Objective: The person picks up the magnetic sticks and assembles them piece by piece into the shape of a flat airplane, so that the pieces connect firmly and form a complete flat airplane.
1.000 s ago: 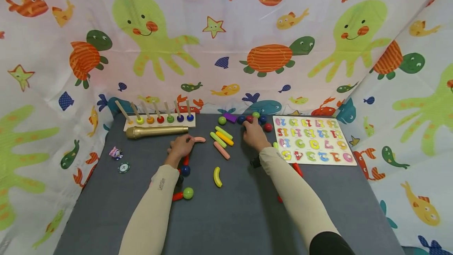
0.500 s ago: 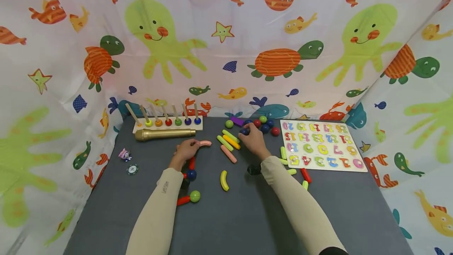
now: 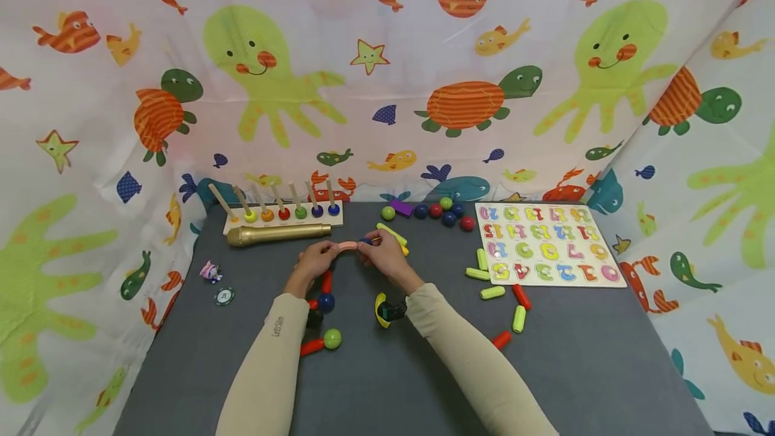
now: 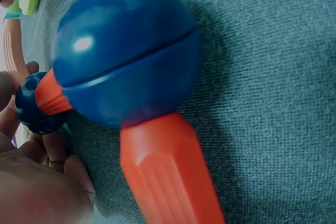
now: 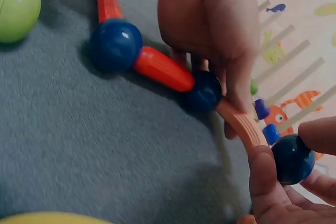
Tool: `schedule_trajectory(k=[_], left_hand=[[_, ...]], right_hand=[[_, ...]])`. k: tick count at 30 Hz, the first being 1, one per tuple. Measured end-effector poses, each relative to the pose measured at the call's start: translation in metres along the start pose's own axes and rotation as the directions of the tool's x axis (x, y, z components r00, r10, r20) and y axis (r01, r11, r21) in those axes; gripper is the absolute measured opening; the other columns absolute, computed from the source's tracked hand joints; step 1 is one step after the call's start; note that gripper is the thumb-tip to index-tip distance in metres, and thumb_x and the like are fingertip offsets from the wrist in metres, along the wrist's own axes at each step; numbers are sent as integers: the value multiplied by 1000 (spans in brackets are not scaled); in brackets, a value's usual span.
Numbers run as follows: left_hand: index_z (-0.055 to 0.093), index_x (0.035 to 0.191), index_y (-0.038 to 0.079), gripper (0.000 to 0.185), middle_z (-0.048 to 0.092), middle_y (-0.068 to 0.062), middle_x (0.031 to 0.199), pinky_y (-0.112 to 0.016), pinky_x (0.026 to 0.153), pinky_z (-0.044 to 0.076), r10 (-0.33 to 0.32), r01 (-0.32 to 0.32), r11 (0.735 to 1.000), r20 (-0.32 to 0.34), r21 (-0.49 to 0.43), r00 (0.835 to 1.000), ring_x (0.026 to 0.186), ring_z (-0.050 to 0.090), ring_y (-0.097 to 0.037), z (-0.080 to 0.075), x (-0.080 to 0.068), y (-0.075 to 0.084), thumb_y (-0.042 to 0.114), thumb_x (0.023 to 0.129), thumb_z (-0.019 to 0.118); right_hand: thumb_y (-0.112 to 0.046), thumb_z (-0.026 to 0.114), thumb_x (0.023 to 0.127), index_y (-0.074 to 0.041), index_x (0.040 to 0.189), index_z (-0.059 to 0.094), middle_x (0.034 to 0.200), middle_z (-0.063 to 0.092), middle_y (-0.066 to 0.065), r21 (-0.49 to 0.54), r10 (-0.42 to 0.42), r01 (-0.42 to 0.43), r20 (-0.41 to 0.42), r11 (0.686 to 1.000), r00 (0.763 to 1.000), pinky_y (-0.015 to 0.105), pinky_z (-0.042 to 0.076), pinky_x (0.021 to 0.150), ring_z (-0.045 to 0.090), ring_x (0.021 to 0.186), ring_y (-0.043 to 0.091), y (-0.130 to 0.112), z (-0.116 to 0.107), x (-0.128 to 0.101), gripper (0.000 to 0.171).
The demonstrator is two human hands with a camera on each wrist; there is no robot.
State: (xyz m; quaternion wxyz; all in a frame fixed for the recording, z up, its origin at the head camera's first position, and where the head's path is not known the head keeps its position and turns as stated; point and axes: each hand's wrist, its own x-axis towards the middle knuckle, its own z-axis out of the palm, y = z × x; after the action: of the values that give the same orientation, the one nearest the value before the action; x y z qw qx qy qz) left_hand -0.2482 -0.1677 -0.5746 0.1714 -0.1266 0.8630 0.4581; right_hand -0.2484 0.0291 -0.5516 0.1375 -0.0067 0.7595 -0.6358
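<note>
Between the two hands, above the grey felt tabletop, a curved pink plastic rod spans from one set of fingertips to the other. The left hand pinches the rod's near end, its fingers curled beside a dark blue ball that joins the rod to a red plastic stick. That stick leads back to a second blue ball, just behind the left fingers. The right hand pinches a small blue ball between thumb and fingertips, touching it to the rod's far end. Just beyond the right fingers lie green and yellow sticks.
</note>
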Motion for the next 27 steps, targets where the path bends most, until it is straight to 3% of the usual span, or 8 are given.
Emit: schedule_trajectory(k=[6,12,18,27], left_hand=[[62,150,9,45,55,-19,150,-62,116,27,12,-12,999,11,-39,1000,141,32,-46,-2,2,-4,35,115,50],[61,149,5,45,54,-21,151,-60,119,28,10,-7,995,30,-95,999,147,27,-48,-3,0,-4,33,116,48],[61,150,7,45,52,-20,155,-60,120,27,0,4,995,36,-99,999,148,28,-47,-4,0,-5,32,116,48],[59,151,7,45,53,-21,155,-60,120,28,14,-9,995,45,-104,999,148,29,-47,-5,0,-6,33,116,48]], right_hand=[[-12,66,108,8,131,62,104,71,22,45,42,-42,-10,998,999,44,62,82,73,77,23,0,12,4,31],[-11,61,111,9,136,62,114,70,28,63,90,-89,-11,994,996,49,60,89,75,84,28,0,13,5,32],[-9,57,112,9,141,59,114,70,23,107,124,-120,-32,987,992,46,60,89,76,88,30,3,14,8,34],[-10,51,114,10,150,52,123,68,26,116,133,-135,22,984,991,48,59,93,77,94,35,1,11,5,42]])
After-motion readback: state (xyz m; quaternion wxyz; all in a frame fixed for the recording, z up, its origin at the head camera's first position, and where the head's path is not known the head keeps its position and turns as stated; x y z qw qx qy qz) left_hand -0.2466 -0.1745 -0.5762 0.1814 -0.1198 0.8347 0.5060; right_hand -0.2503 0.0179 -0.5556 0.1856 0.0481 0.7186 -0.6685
